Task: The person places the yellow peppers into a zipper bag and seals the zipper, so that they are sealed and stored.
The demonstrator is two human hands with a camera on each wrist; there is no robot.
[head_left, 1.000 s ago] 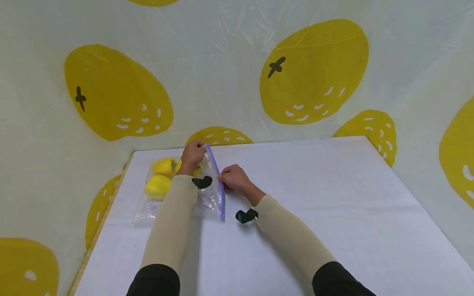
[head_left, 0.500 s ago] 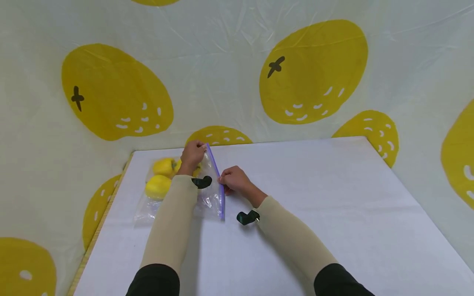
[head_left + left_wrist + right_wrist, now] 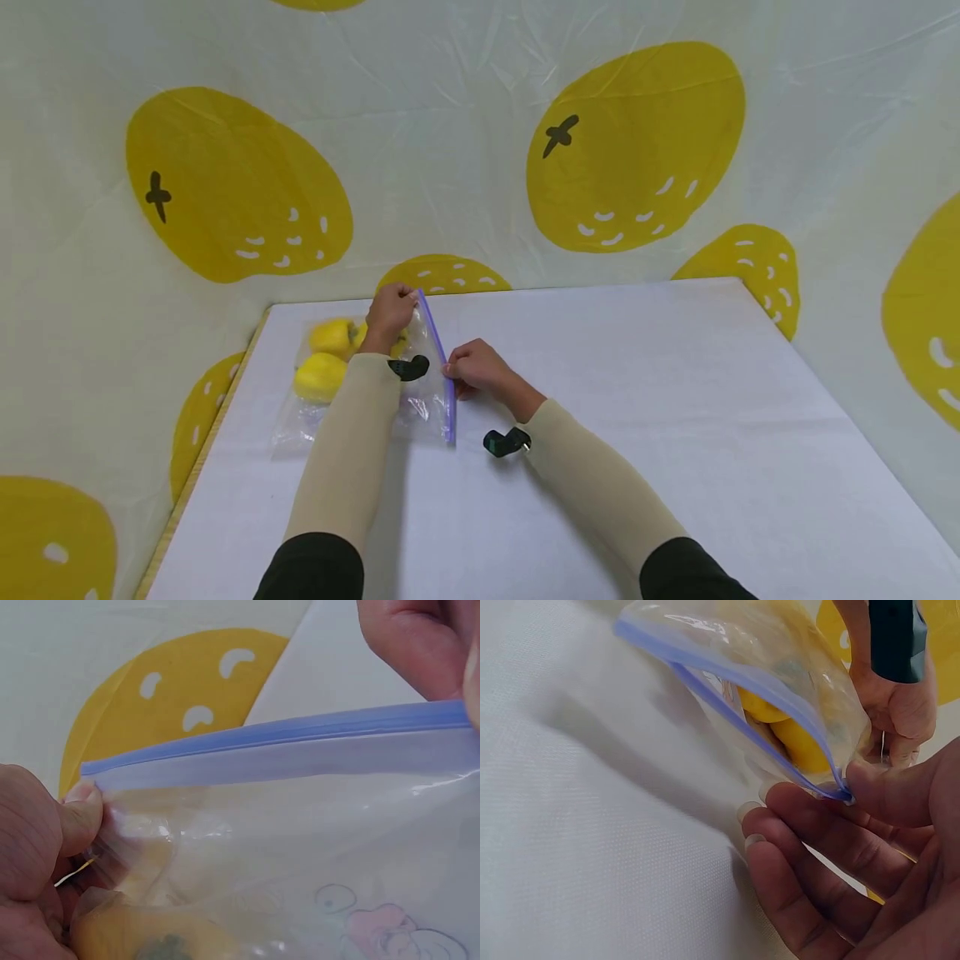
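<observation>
A clear zip bag (image 3: 423,408) with a purple-blue zip strip (image 3: 285,735) lies at the table's far left, yellow bell peppers (image 3: 321,377) inside it. At the strip's far end, my left hand (image 3: 390,317) pinches the bag's corner between thumb and fingers. My right hand (image 3: 480,367) pinches the strip partway along, thumb on one side and fingers on the other. In the right wrist view the bag's mouth gapes between the right thumb and the strip's other end, and a yellow pepper (image 3: 795,739) shows through the gap. My left forearm hides part of the bag in the head view.
A white cloth (image 3: 675,433) covers the table, with a wooden edge (image 3: 202,454) along the left. Behind hangs a pale sheet (image 3: 450,167) printed with big yellow fruit shapes. A small dark camera (image 3: 507,442) is worn at each wrist.
My right hand has slid slightly along the zip strip towards the near end, still pinching it. The left hand keeps its hold on the far corner, and the peppers stay put.
</observation>
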